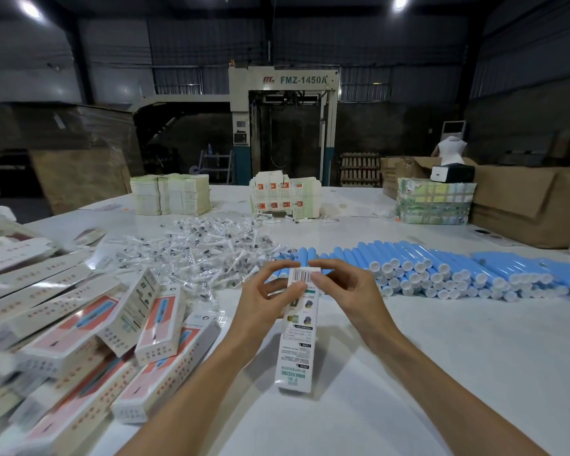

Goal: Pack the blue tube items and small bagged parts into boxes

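Note:
I hold a long white printed box (297, 337) upright over the white table (441, 357), its barcoded top end between my fingers. My left hand (264, 304) grips the box's upper left side. My right hand (343, 291) pinches the top end flap from the right. Behind my hands lies a wide row of blue tubes with white caps (441, 268). A heap of small clear bagged parts (204, 251) spreads across the table's middle. Whether anything is inside the held box is hidden.
A pile of packed pink-and-white boxes (89, 337) fills the left. Stacks of flat box blanks (170, 194), (283, 194) stand at the far edge. A taped bundle (433, 202) and large cardboard cartons (524, 202) sit at the right. A person (451, 149) stands beyond.

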`<state>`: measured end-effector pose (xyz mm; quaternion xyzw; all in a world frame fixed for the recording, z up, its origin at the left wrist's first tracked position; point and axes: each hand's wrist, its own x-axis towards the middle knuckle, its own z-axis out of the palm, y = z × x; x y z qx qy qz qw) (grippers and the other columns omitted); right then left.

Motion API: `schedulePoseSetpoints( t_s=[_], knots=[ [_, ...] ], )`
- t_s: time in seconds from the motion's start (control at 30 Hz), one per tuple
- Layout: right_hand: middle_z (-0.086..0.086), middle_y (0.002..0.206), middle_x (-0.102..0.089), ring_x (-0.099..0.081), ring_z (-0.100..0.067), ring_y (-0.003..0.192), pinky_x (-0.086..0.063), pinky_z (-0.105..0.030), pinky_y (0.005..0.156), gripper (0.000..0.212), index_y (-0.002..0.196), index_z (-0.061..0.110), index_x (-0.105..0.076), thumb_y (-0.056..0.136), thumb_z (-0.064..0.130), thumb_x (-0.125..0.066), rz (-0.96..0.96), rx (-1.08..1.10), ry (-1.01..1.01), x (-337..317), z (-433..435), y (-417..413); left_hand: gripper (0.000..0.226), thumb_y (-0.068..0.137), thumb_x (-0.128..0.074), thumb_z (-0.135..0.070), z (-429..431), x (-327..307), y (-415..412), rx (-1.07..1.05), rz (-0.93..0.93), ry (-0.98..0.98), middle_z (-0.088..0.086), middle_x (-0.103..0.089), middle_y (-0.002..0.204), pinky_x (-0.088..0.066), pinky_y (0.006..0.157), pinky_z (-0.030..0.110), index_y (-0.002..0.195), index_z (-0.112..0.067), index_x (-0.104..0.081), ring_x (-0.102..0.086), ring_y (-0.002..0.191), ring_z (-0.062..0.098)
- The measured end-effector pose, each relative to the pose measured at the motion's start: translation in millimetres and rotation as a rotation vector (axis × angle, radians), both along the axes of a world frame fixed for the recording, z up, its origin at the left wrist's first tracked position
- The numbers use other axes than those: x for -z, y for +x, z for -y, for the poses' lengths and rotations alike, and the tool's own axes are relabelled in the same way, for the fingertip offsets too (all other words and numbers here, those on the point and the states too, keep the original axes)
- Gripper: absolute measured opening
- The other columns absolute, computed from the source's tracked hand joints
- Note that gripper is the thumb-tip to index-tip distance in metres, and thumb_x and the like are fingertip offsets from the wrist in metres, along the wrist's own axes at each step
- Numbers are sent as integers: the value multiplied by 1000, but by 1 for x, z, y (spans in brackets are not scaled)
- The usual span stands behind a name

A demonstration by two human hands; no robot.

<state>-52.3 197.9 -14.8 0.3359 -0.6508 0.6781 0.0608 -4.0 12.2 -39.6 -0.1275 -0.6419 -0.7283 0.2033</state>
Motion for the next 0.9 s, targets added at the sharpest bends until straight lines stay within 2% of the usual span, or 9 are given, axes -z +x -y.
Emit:
schedulePoseSetpoints(
  t_s=[0.1, 0.17, 0.33, 0.47, 0.6, 0.67, 0.73, 0.8, 0.9],
  knots=[
    [-1, 111, -76, -73, -21, 106, -58, -36, 96, 15, 111, 27, -81, 98, 23, -73, -59, 13, -13, 2, 4, -2, 40, 95, -85, -30, -2, 0, 0, 1, -16, -36, 9, -80, 115, -63, 76, 35, 133, -30, -71, -78, 107, 29],
    [0, 108, -75, -73, -23, 105, -57, -37, 94, 16, 109, 27, -82, 98, 19, -73, -103, 25, -19, 3, 6, -3, 39, 95, -84, -31, -2, 1, 0, -5, -9, -35, 8, -80, 113, -63, 75, 34, 132, -29, -71, -79, 105, 28],
    [1, 99, -73, -72, -21, 97, -53, -27, 84, 16, 106, 27, -83, 98, 17, -73, -132, 46, -7, 6, 6, -7, 35, 96, -84, -26, -2, 3, -1, -13, 3, -22, 10, -81, 107, -63, 73, 33, 129, -27, -73, -80, 99, 29],
    [4, 92, -72, -70, -19, 92, -52, -23, 82, 14, 104, 20, -83, 97, 13, -74, -156, 101, 37, 10, 6, -11, 32, 95, -84, -25, -3, 5, -1, -10, 5, -25, 14, -81, 100, -62, 72, 31, 125, -25, -74, -80, 94, 31],
    [6, 95, -73, -71, -15, 94, -53, -22, 83, 12, 105, 18, -81, 99, 14, -71, -127, 121, 56, 16, 7, -11, 32, 96, -84, -25, -6, 8, -3, -20, 11, -33, 15, -81, 104, -61, 73, 29, 126, -25, -73, -80, 96, 31],
    [7, 102, -76, -72, -12, 99, -55, -22, 85, 14, 108, 23, -81, 100, 20, -70, -62, 122, 27, 20, 11, -10, 31, 96, -83, -26, -7, 8, -3, -27, 29, -16, 13, -82, 106, -61, 71, 28, 126, -29, -73, -80, 95, 28],
    [6, 107, -78, -73, -11, 99, -57, -23, 85, 17, 114, 29, -79, 100, 32, -70, 91, 87, -53, 19, 15, -7, 30, 96, -83, -28, -6, 7, -4, -27, 45, 26, 12, -82, 108, -62, 74, 30, 124, -33, -73, -80, 97, 27],
    [0, 112, -78, -73, -19, 103, -59, -29, 86, 29, 119, 28, -75, 98, 46, -67, 275, -30, -102, 18, 16, -6, 31, 94, -83, -30, -4, 5, -4, -24, 63, 86, 12, -82, 112, -62, 80, 34, 122, -34, -72, -80, 100, 28],
    [-7, 111, -76, -72, -21, 100, -57, -30, 83, 43, 125, 24, -73, 99, 56, -59, 424, -184, -5, 21, 12, -3, 34, 93, -82, -25, -5, 4, -4, 27, 57, 176, 16, -81, 112, -62, 81, 33, 124, -26, -67, -78, 98, 28]
  ],
)
